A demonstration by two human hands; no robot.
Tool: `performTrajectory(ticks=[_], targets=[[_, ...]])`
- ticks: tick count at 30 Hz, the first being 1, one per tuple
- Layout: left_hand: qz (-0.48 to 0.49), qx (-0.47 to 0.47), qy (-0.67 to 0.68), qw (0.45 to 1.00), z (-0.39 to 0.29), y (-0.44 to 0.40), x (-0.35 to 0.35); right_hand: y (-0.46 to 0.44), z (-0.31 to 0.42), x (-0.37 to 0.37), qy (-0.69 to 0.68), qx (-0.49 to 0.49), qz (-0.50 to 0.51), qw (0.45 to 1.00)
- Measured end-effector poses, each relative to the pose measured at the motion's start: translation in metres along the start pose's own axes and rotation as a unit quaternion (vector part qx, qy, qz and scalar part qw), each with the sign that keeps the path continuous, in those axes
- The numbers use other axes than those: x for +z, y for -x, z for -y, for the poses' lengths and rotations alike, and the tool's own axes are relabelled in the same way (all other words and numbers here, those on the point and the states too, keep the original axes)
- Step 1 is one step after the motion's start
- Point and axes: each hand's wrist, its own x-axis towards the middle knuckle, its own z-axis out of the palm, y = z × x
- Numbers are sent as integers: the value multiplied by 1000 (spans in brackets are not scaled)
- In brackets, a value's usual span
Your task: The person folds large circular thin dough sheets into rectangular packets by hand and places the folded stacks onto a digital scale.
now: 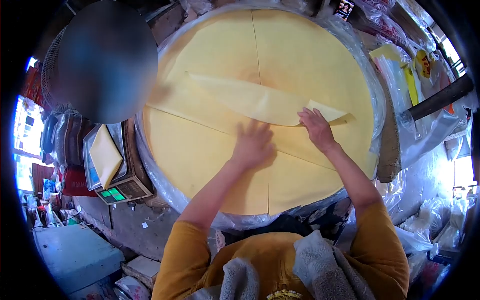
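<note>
A large round stack of thin, pale yellow sheets (210, 50) lies before me, with straight seams across its top. Across its middle a loose yellow sheet (245, 95) is partly folded over, its right corner lifted and curling. My right hand (318, 131) has its fingers closed on the near edge of that fold, close to the curled corner. Fingers spread, my left hand (254, 146) rests on the yellow surface just below the fold, slightly blurred by motion. A brownish smear at the sheet's left end is too blurred to make out.
Clear plastic film (378, 107) surrounds the round stack. To the left, a digital scale (125, 192) with a green display carries a folded yellow piece (105, 155). A blurred oval covers the upper left. Plastic bags (432, 220) hang and lie at right, near a dark pole (440, 97).
</note>
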Motion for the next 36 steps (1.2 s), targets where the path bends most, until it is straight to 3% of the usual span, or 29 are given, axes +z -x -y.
performTrajectory(ticks=[1, 3, 5, 6, 9, 10, 12, 15, 21, 27, 30, 33, 36], targets=[[101, -24, -8, 995, -2, -3, -21, 2, 0, 1, -2, 2, 7, 1000], [86, -65, -20, 994, 3, -10, -57, 4, -1, 3, -4, 7, 19, 1000], [-131, -55, 42, 989, 41, -35, -32, 5, -2, 6, -6, -7, 14, 1000], [-336, -21, 108, 935, 72, -56, 8, 6, -4, 6, -6, -12, 12, 1000], [-284, -97, -35, 953, 88, -85, 19, 10, -10, 4, 6, -35, 55, 998], [-186, -128, -17, 974, 91, -87, 19, 8, -10, -6, 56, -31, 43, 997], [-205, -103, 0, 973, 91, -87, 20, -3, -1, -32, 145, -30, 24, 989], [-187, -115, 2, 976, 88, -85, 14, 2, -42, -62, 131, 97, -43, 986], [-205, -110, 30, 972, 85, -81, 10, 44, -90, -83, 89, 96, -13, 991], [-209, -127, 59, 968, 78, -79, 3, 19, -63, -107, 166, 141, 209, 953], [-230, -114, 35, 966, 83, -80, 10, -21, -34, -99, 54, 151, 184, 970], [-258, -103, -19, 960, 98, -89, 29, -28, -19, -60, 127, 57, 201, 970], [-232, -121, 5, 965, 92, -86, 20, -2, -36, -24, 168, 82, 232, 955]])
